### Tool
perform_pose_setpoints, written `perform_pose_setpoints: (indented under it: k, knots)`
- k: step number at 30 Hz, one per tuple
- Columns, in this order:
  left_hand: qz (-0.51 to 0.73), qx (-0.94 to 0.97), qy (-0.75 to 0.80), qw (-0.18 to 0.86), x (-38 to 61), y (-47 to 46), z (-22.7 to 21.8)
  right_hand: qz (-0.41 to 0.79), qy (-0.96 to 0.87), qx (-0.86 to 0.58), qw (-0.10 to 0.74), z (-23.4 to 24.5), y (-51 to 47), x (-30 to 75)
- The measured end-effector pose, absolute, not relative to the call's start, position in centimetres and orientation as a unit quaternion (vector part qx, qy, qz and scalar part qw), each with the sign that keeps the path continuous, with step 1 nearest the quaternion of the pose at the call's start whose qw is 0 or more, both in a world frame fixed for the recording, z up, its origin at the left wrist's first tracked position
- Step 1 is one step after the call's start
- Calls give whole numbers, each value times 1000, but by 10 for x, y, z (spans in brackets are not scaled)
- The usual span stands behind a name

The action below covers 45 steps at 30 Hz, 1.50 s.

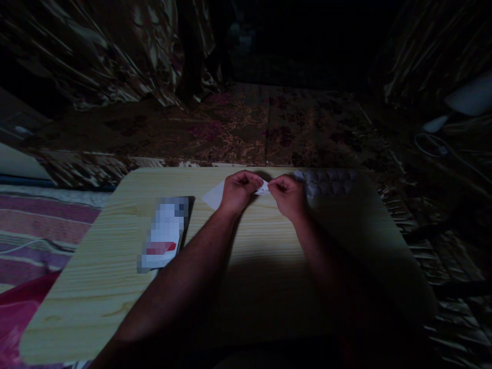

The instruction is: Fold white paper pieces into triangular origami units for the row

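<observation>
A small piece of white paper sits between both hands near the far edge of a light wooden table. My left hand pinches its left side with curled fingers, and my right hand pinches its right side. A flat white corner of paper pokes out from under my left hand and lies on the tabletop. Most of the folded part is hidden by my fingers.
A white and red packet, blurred out, lies on the table's left half. A grey quilted cloth rests at the far right corner. A floral carpet lies beyond; striped bedding is at left. The room is dim.
</observation>
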<state>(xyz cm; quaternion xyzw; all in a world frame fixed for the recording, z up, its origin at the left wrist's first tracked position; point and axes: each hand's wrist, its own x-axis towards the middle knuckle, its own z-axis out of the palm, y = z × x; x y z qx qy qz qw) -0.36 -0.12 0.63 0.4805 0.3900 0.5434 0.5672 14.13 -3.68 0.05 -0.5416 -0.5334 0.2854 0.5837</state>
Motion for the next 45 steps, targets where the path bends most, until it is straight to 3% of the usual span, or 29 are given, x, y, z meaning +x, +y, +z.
perform_pose_setpoints:
  k: [34,45]
  knots:
    - [512,528,395,551,-3,1,1,314,-543,-551,551,-2,-35,143]
    - [503,546,391,545,-2,4,-3,244,-575,-592,510,-3,-33,145]
